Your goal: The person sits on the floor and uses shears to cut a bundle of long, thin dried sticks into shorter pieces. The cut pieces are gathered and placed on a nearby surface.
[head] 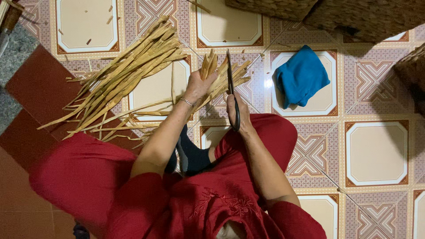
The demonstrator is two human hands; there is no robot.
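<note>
My left hand (198, 86), a thin bracelet on its wrist, is closed around a small bundle of dried tan straw strips (221, 75) whose ends fan out above the fingers. My right hand (237, 110) grips the handles of black scissors (230, 84). The blades point away from me and lie right beside the bundle's ends. Both hands sit over the patterned tile floor (376, 155), in front of my red-clothed lap.
A large loose pile of the same straw strips (128, 73) lies on the floor to the left. A crumpled blue cloth (302, 77) rests to the right. Woven baskets (367, 17) stand at the far right. A brown-handled tool (8, 24) lies at the far left.
</note>
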